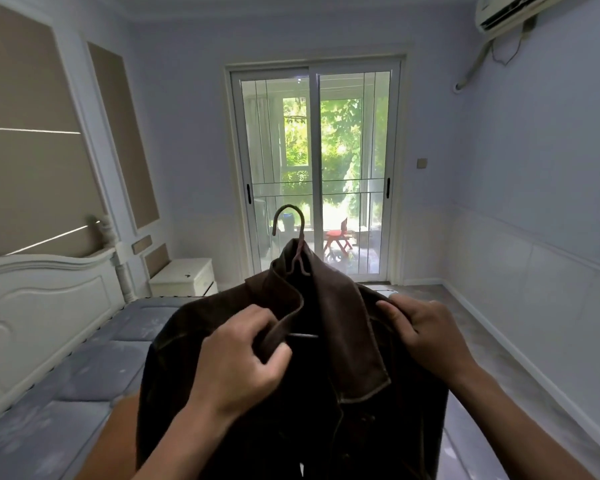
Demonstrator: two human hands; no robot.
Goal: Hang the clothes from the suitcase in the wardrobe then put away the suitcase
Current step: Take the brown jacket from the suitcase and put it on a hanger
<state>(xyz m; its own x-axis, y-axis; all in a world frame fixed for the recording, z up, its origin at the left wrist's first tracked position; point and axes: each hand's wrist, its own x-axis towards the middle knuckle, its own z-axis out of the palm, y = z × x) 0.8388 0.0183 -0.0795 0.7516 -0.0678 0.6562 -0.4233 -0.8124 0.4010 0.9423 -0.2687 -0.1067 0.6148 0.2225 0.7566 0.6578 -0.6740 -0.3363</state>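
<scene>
A dark brown jacket [329, 403] hangs in front of me on a hanger [293, 233], whose hook sticks up above the collar. My left hand [243, 355] grips the left collar flap, with a piece of the hanger bar showing just beside its fingers. My right hand [423, 330] holds the jacket's right shoulder. The suitcase and the wardrobe are out of view.
A bed with a grey-blue mattress [84, 368] and white headboard [42, 292] lies at the left. A white nightstand [184, 277] stands by it. Glass sliding doors [314, 171] face me; bare floor [492, 358] runs along the right wall.
</scene>
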